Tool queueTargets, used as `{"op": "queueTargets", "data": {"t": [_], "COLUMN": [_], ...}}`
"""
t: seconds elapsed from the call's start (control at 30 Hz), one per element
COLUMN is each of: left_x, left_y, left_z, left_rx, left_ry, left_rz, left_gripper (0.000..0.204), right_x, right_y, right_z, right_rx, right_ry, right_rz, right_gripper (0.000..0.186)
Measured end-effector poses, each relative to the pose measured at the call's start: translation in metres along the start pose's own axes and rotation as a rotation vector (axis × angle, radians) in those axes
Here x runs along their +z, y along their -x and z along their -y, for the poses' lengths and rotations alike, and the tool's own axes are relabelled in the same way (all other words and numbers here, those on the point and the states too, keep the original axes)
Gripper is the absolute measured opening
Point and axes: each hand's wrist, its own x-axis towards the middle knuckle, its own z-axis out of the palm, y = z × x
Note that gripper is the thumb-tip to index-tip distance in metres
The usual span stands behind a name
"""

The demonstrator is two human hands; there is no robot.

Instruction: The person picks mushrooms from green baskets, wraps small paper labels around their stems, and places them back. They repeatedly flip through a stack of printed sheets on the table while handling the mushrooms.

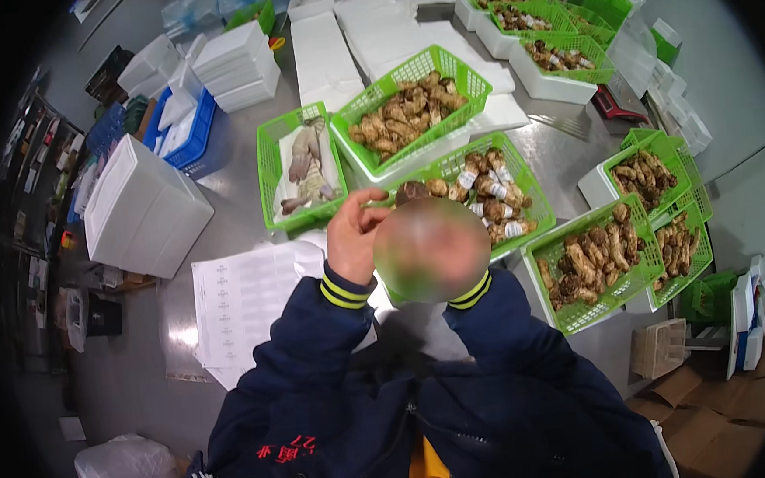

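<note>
My left hand is at the near edge of the middle green basket, its fingers bent inward. Its thumb and whatever it grips are hidden by a round blurred patch. That patch also smears my right hand, so its fingers cannot be made out. Just beyond my left fingertips shows a brown mushroom cap. Mushrooms with white paper bands around their stems lie in the basket's right part. Farther back, a green basket on a white foam box holds loose mushrooms without bands.
Left of the middle basket, a green basket contains pale gloves. Printed label sheets lie near my left forearm. More mushroom baskets stand to the right. White foam boxes and a blue crate are at left.
</note>
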Motion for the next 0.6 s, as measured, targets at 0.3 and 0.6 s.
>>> {"op": "queueTargets", "data": {"t": [0.3,0.6], "left_x": [-0.007,0.001], "left_y": [0.004,0.01], "left_z": [0.0,0.009], "left_rx": [-0.003,0.124], "left_ry": [-0.065,-0.079], "left_rz": [0.017,-0.173], "left_gripper": [0.035,0.03], "right_x": [0.015,0.02], "right_y": [0.002,-0.002], "right_z": [0.027,0.018], "right_rx": [0.05,0.047], "right_ry": [0.089,0.114], "right_rz": [0.03,-0.012], "right_gripper": [0.036,0.032]}}
